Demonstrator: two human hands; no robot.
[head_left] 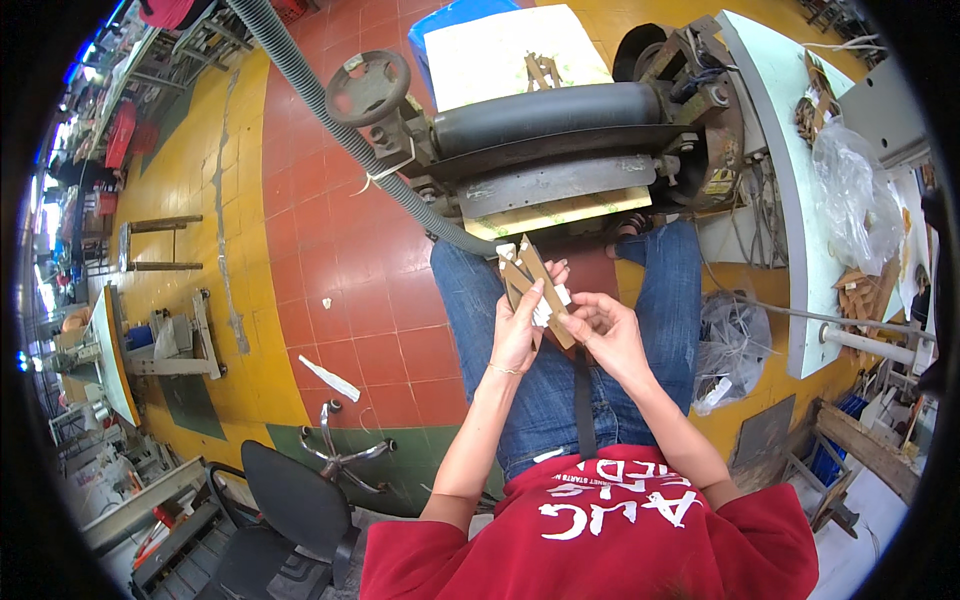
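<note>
In front of my lap, my left hand [518, 328] is closed round several flat brown strips [540, 276], which look like leather or card. They fan out upward from the fingers, with small white pieces among them. My right hand [610, 335] pinches the lower end of the outermost strip with thumb and fingers. Just beyond the hands stands a machine with a long black roller [545, 110] and a curved grey metal plate [560, 185]. The ends of the strips inside my left palm are hidden.
A grey ribbed hose [310, 92] runs down past a handwheel [368, 88] to the machine's front. More brown strips [541, 71] lie on the white board behind the roller. To the right is a white table [775, 150] with plastic bags; a black chair [290, 500] stands lower left.
</note>
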